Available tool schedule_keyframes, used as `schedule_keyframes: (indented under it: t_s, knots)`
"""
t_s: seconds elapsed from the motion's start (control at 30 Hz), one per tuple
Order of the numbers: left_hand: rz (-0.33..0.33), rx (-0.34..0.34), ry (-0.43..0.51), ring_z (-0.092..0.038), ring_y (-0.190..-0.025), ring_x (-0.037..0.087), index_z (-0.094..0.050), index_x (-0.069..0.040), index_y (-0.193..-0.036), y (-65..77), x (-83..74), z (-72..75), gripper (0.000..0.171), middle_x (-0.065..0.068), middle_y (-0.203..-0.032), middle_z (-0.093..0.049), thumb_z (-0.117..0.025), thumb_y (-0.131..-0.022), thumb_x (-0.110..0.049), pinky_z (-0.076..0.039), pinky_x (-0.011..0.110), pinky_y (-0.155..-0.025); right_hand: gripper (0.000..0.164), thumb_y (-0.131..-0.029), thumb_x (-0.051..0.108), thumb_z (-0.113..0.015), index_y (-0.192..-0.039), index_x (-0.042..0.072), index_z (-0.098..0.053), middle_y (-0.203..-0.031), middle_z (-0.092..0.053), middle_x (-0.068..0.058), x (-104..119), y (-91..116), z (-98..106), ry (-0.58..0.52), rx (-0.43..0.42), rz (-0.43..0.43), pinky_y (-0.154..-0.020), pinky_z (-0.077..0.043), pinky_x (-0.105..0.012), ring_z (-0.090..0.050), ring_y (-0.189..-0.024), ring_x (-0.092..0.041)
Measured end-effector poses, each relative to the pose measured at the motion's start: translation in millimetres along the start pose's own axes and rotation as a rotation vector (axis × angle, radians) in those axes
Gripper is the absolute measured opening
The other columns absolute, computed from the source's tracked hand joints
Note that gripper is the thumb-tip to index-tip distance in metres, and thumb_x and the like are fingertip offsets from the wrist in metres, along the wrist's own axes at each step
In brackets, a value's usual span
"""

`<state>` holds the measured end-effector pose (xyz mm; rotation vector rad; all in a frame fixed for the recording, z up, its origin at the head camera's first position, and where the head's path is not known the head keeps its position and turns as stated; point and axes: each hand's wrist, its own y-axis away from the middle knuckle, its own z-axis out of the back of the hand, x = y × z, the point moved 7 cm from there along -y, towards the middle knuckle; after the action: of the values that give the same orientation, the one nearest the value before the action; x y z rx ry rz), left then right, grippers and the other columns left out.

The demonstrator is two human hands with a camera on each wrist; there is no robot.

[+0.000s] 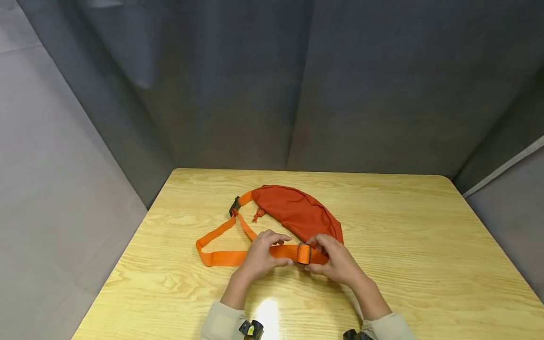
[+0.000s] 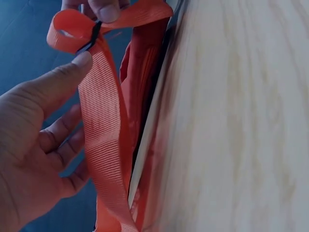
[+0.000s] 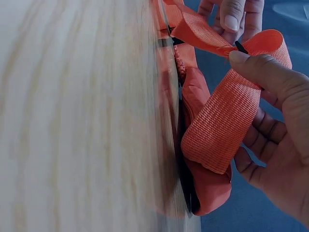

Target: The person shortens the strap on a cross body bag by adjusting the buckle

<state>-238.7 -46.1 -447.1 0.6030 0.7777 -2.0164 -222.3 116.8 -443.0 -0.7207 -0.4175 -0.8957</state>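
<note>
A red waist bag [image 1: 293, 208] lies on the table with its orange strap [image 1: 227, 258] looped out to the left and front. Along the front stretch of strap sits a dark slider buckle [image 1: 304, 253], with the webbing folded into a small loop through it. My left hand [image 1: 262, 255] holds the strap just left of the slider, its thumb [image 2: 83, 59] at the slider's edge in the left wrist view. From the other side, my right hand [image 1: 335, 259] pinches the strap beside the slider, thumb [image 3: 240, 57] on the webbing. The fingertips behind the strap are partly hidden.
A black side-release clip [image 1: 234, 206] joins the strap near the bag's left end, and a red zip cord [image 1: 258, 215] hangs by it. The wooden table [image 1: 425, 245] reaches back to a dark grey curtain [image 1: 361, 94]. Pale grey panels flank it.
</note>
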Motion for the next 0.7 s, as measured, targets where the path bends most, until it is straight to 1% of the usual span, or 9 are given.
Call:
schedule_keyframes:
  t_s: [0.13,0.27,0.43,0.57,0.7]
  knots:
    - [0.013,0.008,-0.027,-0.047,-0.082,0.013,-0.064,-0.022,-0.100,0.0,0.5,2.1,0.037,-0.005,-0.088,-0.053,-0.073,-0.065,-0.033,-0.037,0.028,-0.072,0.046,-0.057,0.021,-0.078,-0.095,0.022,-0.052,-0.078,-0.049,0.005,0.6,-0.1,1.3,0.012,-0.007,-0.006,-0.059,-0.039,-0.023,-0.044,-0.070,-0.010]
    - [0.029,0.006,-0.063,-0.045,-0.083,0.012,-0.067,-0.022,-0.093,0.7,0.5,3.1,0.028,-0.004,-0.087,-0.053,-0.072,-0.067,-0.031,-0.035,0.030,-0.074,0.046,-0.058,0.021,-0.078,-0.095,0.022,-0.052,-0.079,-0.050,0.004,1.0,-1.7,0.3,0.018,0.001,-0.004,-0.059,-0.040,-0.023,-0.045,-0.070,-0.010]
    - [0.031,0.003,-0.085,-0.043,-0.082,0.009,-0.067,-0.022,-0.093,1.2,-1.9,2.9,0.027,-0.003,-0.086,-0.052,-0.072,-0.068,-0.031,-0.035,0.031,-0.074,0.046,-0.058,0.021,-0.078,-0.095,0.021,-0.052,-0.078,-0.051,0.001,0.9,-2.1,0.7,0.013,-0.002,-0.001,-0.058,-0.040,-0.023,-0.046,-0.069,-0.013]
    - [0.019,-0.009,-0.095,-0.043,-0.081,0.009,-0.067,-0.021,-0.093,1.2,-4.7,3.5,0.027,-0.003,-0.085,-0.052,-0.071,-0.068,-0.031,-0.035,0.030,-0.075,0.046,-0.058,0.021,-0.078,-0.095,0.021,-0.052,-0.078,-0.051,0.001,-0.2,-1.5,0.6,0.015,0.005,-0.011,-0.059,-0.039,-0.023,-0.046,-0.069,-0.013]
    - [0.000,-0.029,-0.085,-0.044,-0.083,0.008,-0.067,-0.020,-0.089,0.3,-7.9,4.3,0.024,-0.006,-0.084,-0.052,-0.072,-0.068,-0.031,-0.034,0.033,-0.082,0.046,-0.058,0.021,-0.079,-0.096,0.021,-0.052,-0.079,-0.050,0.002,-0.4,-1.4,1.1,0.010,0.005,-0.020,-0.059,-0.040,-0.023,-0.046,-0.070,-0.014]
